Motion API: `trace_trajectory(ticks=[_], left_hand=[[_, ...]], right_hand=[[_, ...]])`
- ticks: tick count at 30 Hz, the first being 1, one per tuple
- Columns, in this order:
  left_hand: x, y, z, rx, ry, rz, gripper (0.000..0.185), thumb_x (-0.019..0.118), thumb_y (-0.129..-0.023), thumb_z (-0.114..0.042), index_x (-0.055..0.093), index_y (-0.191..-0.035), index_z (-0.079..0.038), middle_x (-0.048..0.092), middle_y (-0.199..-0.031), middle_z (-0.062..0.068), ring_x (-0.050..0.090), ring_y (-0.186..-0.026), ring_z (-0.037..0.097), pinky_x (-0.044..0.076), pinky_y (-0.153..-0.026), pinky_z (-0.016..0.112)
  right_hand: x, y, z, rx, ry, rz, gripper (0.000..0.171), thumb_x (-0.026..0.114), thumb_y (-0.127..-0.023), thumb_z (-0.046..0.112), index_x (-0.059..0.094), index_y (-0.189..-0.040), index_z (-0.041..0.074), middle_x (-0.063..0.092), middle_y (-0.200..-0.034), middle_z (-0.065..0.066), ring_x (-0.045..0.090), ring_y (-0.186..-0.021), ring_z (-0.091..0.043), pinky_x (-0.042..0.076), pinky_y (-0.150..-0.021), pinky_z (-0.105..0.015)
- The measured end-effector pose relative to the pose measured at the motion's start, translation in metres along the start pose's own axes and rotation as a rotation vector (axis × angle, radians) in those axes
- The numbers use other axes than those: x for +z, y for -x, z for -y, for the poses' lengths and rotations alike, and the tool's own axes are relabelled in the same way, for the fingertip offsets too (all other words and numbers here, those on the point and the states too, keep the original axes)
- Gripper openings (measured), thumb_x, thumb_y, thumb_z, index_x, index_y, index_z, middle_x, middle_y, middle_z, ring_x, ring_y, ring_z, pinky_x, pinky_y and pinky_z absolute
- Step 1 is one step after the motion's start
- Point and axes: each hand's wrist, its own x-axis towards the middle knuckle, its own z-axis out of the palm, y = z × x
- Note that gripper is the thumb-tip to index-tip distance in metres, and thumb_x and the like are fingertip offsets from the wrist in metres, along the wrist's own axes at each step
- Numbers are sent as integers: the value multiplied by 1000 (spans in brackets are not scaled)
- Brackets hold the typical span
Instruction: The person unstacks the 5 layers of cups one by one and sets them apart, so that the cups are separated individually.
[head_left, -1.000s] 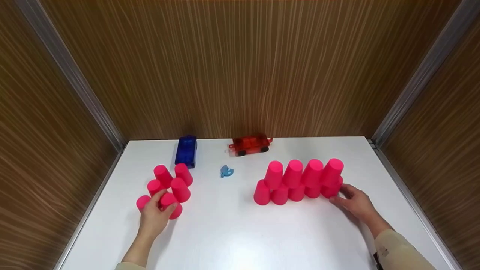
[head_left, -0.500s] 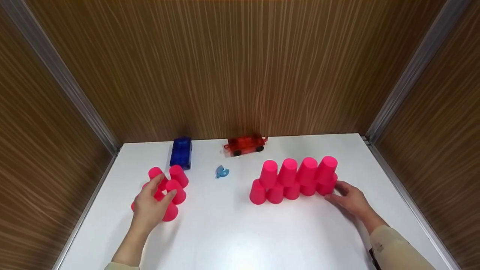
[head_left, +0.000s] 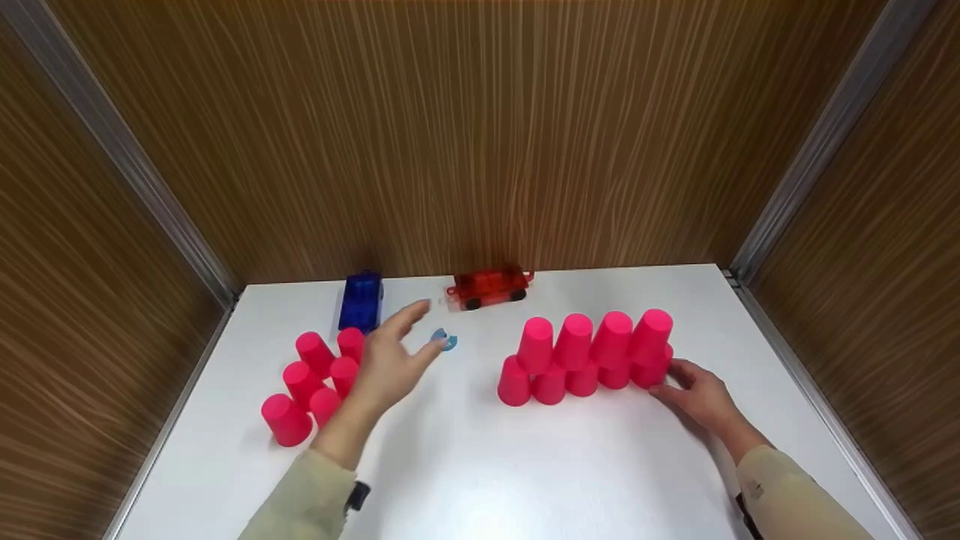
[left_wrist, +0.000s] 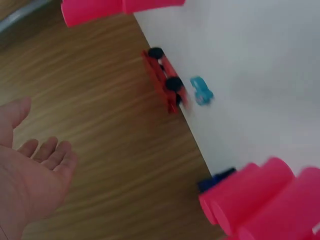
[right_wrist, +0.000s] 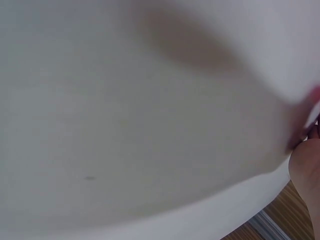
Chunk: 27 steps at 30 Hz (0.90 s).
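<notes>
My left hand (head_left: 390, 367) is in the air with its fingers spread and nothing in them, right of a loose group of upside-down pink cups (head_left: 303, 384). In the left wrist view that hand (left_wrist: 35, 180) shows an open palm. My right hand (head_left: 701, 394) holds the lower right end cup (head_left: 651, 373) of a two-row pink cup wall, thumb in front and fingers at its far side. Several upside-down cups (head_left: 576, 341) make the upper row, bridging the lower ones. The right wrist view shows little beyond the tabletop and part of the hand (right_wrist: 307, 160).
A blue toy car (head_left: 361, 301) and a red toy car (head_left: 491, 286) stand near the back wooden panel (head_left: 480, 135). A small light-blue piece (head_left: 448, 341) lies between the two cup groups. Side panels bound the white table (head_left: 525, 465).
My left hand has left the loose cups, empty, and moved right toward the light-blue piece. The right hand stays at the wall's end. The view has shifted slightly.
</notes>
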Motion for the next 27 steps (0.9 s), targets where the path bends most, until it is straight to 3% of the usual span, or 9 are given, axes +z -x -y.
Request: trace_trajectory(ticks=[4, 9, 14, 20, 27], left_hand=[[33, -17, -11, 51, 36, 85, 60, 81, -97, -20, 58, -152, -13, 60, -152, 6, 56, -141, 28, 48, -114, 45], [74, -31, -25, 26, 32, 193, 63, 80, -97, -24, 56, -154, -19, 58, -152, 2, 54, -141, 25, 50, -112, 42], [104, -38, -36, -19, 32, 262, 69, 82, -95, -27, 52, -157, -21, 56, -154, 2, 51, -143, 25, 53, -108, 41], [123, -39, -37, -84, 25, 312, 70, 82, -95, -23, 51, -158, -22, 54, -156, 2, 48, -146, 24, 54, -108, 40], [130, -36, -32, -115, 50, 320, 70, 83, -95, -19, 52, -158, -22, 56, -152, 3, 51, -143, 25, 55, -106, 39]], right_hand=[[0, 0, -3, 11, 2, -5, 81, 78, -97, 43, 44, -158, 2, 44, -160, -28, 37, -150, -50, 40, -118, -58], [0, 4, -3, 47, -13, 4, 82, 78, -97, 43, 42, -160, 4, 42, -162, -27, 35, -151, -51, 40, -117, -59], [1, 7, -3, 57, -29, 7, 83, 77, -98, 44, 41, -161, 4, 40, -163, -27, 33, -152, -51, 40, -117, -59], [2, 9, -3, 44, -25, -3, 80, 77, -98, 42, 42, -160, 4, 41, -162, -27, 34, -152, -51, 40, -117, -59], [3, 9, -1, 45, -36, -2, 81, 78, -98, 44, 43, -160, 7, 42, -163, -24, 34, -152, -49, 40, -117, -59]])
